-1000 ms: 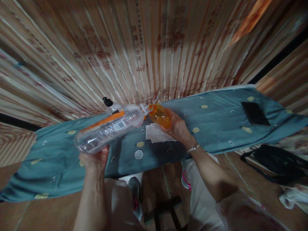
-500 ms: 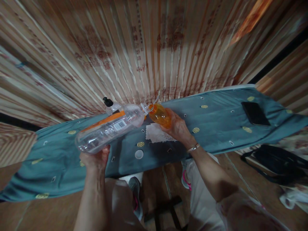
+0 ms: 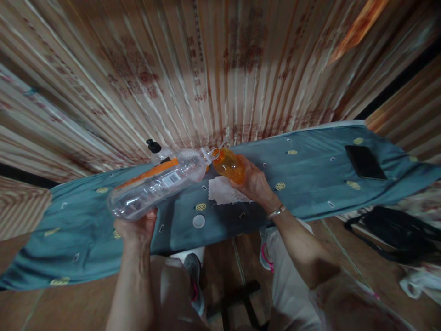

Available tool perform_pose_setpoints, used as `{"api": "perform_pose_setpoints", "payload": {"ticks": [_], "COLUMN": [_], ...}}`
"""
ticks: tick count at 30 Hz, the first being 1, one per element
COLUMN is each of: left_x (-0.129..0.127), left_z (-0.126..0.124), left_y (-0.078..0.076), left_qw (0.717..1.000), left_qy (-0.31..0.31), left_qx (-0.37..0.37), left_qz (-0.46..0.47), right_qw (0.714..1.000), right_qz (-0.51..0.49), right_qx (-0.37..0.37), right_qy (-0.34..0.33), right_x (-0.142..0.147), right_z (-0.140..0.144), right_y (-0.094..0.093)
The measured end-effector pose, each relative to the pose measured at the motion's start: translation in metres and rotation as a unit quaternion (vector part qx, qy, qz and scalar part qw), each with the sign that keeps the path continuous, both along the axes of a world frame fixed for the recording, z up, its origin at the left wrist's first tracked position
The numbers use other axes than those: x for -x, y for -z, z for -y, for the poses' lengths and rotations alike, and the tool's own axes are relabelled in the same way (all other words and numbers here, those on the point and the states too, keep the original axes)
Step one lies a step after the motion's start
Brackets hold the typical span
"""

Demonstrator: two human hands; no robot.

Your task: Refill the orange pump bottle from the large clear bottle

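My left hand (image 3: 136, 226) is curled under the base of a clear plastic bottle (image 3: 156, 184), gripping it from below so it lies tipped almost flat, its neck pointing right and far toward the wall. My right hand (image 3: 255, 184) is wrapped around a small orange bottle (image 3: 229, 165), fingers closed on its body, holding it tilted so its mouth meets the mouth of the clear one; the two openings touch just above the table. Both bottles hang over the blue-green patterned cloth (image 3: 310, 179) that covers the table. Below them on the cloth lie a white paper napkin (image 3: 225, 192) and, nearer to me, a white cap (image 3: 199, 221). A black-capped bottle (image 3: 155, 149) stands behind the clear one. Far to the right a dark phone (image 3: 365, 162) lies flat.
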State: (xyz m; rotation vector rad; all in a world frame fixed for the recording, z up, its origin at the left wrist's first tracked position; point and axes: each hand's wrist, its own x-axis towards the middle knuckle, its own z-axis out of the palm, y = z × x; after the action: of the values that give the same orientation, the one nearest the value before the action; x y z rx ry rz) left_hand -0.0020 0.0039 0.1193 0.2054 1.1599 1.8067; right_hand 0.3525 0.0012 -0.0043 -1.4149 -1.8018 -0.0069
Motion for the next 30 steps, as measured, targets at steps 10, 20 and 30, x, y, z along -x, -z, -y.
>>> {"api": "perform_pose_setpoints", "payload": {"ticks": [10,20,30], "left_x": [-0.004,-0.004,0.003], "left_z": [0.002,0.002,-0.001], "left_y": [-0.005,-0.007,0.004], "left_qw": [1.0,1.0,1.0], "left_qy": [0.0,-0.003,0.005], "left_qx": [0.005,0.003,-0.014], "left_qz": [0.002,0.018,0.008], "right_qw": [1.0,1.0,1.0], "right_qz": [0.007,0.01,-0.001], "right_qx": [0.002,0.002,-0.008], "right_qy": [0.004,0.004,0.01], "right_x": [-0.001,0.0,0.002], "right_z": [0.0,0.0,-0.001], "right_y": [0.004,-0.001,0.001]}}
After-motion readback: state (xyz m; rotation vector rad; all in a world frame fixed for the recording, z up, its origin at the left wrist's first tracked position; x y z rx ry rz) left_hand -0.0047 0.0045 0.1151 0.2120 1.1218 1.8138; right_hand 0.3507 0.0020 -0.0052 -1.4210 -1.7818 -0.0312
